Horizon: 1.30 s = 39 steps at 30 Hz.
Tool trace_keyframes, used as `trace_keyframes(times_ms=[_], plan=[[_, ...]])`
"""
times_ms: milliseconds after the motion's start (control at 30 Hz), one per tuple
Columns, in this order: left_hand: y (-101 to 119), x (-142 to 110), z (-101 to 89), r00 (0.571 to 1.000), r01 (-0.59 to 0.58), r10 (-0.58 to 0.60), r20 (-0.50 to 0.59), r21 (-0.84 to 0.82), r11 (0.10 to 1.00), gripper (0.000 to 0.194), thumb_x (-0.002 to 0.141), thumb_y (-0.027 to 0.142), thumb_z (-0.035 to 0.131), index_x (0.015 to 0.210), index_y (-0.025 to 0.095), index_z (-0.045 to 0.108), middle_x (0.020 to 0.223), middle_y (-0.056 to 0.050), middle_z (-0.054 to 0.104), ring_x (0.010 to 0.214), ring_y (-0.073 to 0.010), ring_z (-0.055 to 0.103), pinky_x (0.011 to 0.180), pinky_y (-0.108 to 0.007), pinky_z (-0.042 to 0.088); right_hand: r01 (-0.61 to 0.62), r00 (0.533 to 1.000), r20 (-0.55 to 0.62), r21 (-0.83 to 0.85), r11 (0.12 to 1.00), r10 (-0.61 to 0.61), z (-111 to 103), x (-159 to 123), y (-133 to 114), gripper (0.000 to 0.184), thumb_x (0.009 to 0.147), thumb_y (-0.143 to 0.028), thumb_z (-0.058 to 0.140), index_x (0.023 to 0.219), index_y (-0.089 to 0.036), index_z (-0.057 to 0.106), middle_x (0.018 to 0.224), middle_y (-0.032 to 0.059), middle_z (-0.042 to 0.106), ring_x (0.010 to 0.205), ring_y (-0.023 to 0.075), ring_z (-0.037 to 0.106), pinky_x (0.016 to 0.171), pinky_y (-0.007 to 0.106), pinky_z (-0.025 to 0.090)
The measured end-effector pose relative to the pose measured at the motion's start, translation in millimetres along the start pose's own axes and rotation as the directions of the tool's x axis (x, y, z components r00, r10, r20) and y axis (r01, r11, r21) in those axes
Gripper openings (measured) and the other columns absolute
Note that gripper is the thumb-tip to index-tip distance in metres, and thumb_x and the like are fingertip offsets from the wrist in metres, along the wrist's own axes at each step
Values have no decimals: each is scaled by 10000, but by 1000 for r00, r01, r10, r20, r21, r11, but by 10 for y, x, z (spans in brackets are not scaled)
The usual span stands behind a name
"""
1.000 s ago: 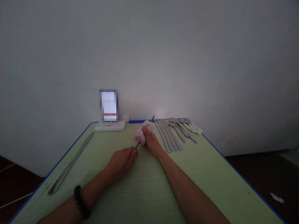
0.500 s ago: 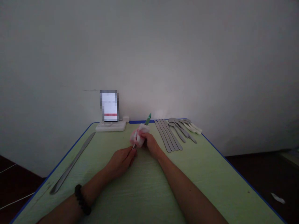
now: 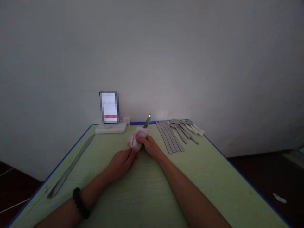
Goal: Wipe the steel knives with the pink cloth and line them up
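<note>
As I view it remotely, the table knife [image 3: 147, 121] runs from seven to one o'clock, tip at one o'clock from the left hand [image 3: 122, 160], which pinches its near end; the right hand [image 3: 150, 145], nearer the tip, clasps a pink-and-white cloth [image 3: 139, 134] around its middle.

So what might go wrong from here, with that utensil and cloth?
The utensil might slip, since the left hand seems to grip only its near end. The right hand could touch the tip, which pokes out bare beyond the cloth. That hand might also nudge the four flat utensils to its right.
</note>
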<state>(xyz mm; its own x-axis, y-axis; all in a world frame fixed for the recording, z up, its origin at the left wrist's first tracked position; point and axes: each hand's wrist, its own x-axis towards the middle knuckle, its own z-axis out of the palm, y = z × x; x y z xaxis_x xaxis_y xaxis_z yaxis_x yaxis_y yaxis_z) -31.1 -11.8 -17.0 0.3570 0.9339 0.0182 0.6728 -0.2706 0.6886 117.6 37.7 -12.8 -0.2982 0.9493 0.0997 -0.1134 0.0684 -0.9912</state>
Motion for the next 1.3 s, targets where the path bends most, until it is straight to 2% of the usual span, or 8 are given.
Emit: trace_keyframes(times_ms=[133,267,533,667,900,1033,1133,1300], plan=[[41,4,-19,1000,-5,6,-19,41,999,410,910,415,234,722,198,527,521,25,486,503,-151,486,537,-240,344,0,998,-62,10,1000,0,4,0,26,347,730,-503,576,656,-164,588,542,-11,521,479,111,452,467,245,337],[72,2,-43,999,34,-34,11,-17,999,444,905,442,232,703,193,538,487,38,458,476,-141,464,520,-232,342,14,987,-159,226,974,22,-20,58,87,434,703,-594,574,626,-167,556,500,-24,485,435,95,398,431,246,302],[85,-28,-44,1000,-7,9,-14,97,995,310,894,389,299,951,195,534,636,10,574,597,-165,555,579,-237,366,137,944,-326,524,841,49,-92,136,58,376,638,-536,669,694,-183,550,551,-33,473,496,93,396,444,231,309],[73,-13,-40,1000,20,-19,-12,97,995,314,900,379,268,945,198,521,645,4,567,590,-167,550,574,-241,364,108,956,-287,513,851,52,-98,136,67,320,652,-481,656,715,-183,557,568,-30,487,524,98,415,475,230,342],[63,2,-36,999,-5,4,-41,-5,1000,331,906,386,253,956,182,510,585,33,495,528,-145,486,527,-228,341,20,987,-159,321,947,34,-45,99,148,263,655,-410,649,661,-156,578,572,-20,519,498,99,441,473,250,344],[93,-23,-78,998,-65,65,7,-9,998,329,894,388,320,1010,170,538,618,30,521,570,-143,506,550,-226,358,91,957,-284,479,873,56,-66,132,124,240,642,-390,658,678,-169,573,566,-34,499,488,90,404,450,239,319],[102,-45,-100,988,-123,128,90,-53,991,330,897,368,322,1026,158,542,601,38,526,552,-129,499,555,-218,370,188,913,-403,561,806,68,-99,164,99,202,645,-354,648,727,-182,581,634,-23,548,546,98,450,509,239,376],[71,-51,-85,972,-184,194,131,-82,979,301,913,342,298,989,167,530,649,28,565,590,-122,521,624,-219,402,136,928,-365,512,848,72,-108,159,98,190,664,-360,630,708,-186,569,587,-37,504,521,94,414,495,233,352]])
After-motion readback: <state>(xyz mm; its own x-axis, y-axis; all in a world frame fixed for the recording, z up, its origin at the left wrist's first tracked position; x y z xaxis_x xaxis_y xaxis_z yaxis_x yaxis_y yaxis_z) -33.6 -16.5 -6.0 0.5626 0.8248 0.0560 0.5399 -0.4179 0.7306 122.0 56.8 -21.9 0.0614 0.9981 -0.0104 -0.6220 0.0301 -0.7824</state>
